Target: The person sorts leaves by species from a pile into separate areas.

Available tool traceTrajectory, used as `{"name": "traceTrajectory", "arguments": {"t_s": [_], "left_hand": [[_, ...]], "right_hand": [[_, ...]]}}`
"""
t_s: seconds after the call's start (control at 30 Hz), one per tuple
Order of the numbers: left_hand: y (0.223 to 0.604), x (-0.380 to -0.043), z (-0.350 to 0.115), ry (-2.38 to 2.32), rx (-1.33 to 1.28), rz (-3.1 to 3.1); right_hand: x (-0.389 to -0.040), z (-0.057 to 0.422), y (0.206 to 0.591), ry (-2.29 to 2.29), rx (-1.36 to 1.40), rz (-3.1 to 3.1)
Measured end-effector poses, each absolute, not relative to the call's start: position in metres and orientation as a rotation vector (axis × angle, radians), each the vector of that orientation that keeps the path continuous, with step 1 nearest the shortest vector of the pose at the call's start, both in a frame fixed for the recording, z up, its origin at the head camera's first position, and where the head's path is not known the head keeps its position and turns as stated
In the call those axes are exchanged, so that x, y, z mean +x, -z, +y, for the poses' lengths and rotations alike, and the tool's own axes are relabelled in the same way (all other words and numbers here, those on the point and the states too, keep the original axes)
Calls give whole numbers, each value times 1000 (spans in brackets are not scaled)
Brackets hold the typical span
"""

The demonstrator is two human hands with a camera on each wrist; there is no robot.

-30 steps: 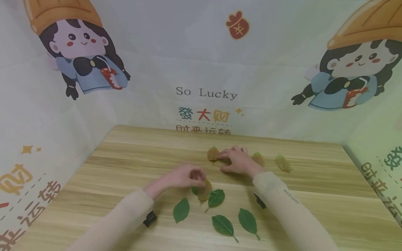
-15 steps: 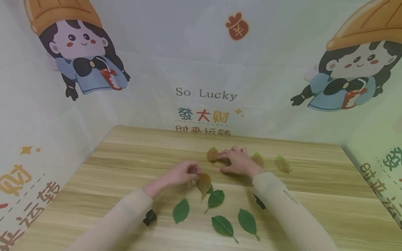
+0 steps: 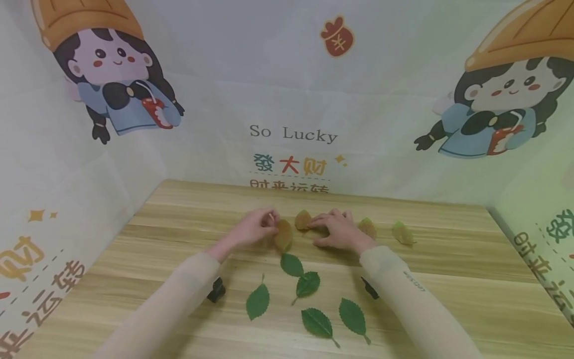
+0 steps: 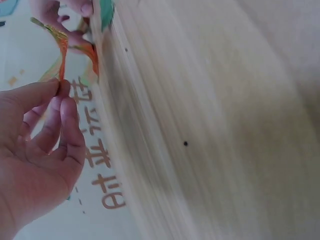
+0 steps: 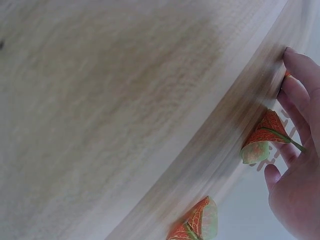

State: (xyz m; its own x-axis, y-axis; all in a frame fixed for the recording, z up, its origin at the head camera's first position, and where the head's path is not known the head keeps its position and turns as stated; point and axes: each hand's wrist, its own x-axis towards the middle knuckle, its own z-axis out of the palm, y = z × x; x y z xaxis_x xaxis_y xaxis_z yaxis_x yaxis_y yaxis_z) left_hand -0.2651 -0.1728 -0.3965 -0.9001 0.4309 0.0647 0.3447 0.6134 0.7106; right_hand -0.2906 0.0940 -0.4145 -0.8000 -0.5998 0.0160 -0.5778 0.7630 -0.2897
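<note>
My left hand (image 3: 257,227) pinches an orange-brown leaf (image 3: 284,236) by its edge between thumb and forefinger. The left wrist view shows this leaf edge-on, raised above the tabletop. To its right, my right hand (image 3: 336,228) rests low on the table, fingers spread and gently bent, fingertips at the edge of a second orange-brown leaf (image 3: 303,220). Another such leaf (image 3: 367,228) lies just beside the right wrist, and one more leaf (image 3: 403,233) farther right. In the right wrist view, a curled orange leaf (image 5: 269,127) overlaps the right hand's fingers.
Several green leaves lie nearer the front, among them a leaf (image 3: 257,301) at left, an overlapping pair with its upper leaf (image 3: 292,265), and a leaf (image 3: 353,316) at right. The wooden table (image 3: 448,309) meets a printed cloth backdrop (image 3: 215,99) behind and at both sides.
My left hand has carried the orange-brown leaf up and away from the green leaves, toward the back row, uncovering a green leaf beneath. The right hand has stayed in place.
</note>
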Motion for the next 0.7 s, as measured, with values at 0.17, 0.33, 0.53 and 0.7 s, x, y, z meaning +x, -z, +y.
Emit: {"name": "traceTrajectory", "arguments": {"t_s": [0.17,0.33,0.53,0.7], "left_hand": [[400,-277,-175,-1226,597,2739],[406,-289,-177,-1277,522,2763],[408,-294,-178,-1297,468,2802],[412,-298,-179,-1248,501,2856]], "right_hand": [[-291,94,415,440,-960,2875],[-291,94,415,446,-957,2875],[-291,94,416,449,-957,2873],[-291,94,415,437,-961,2875]]}}
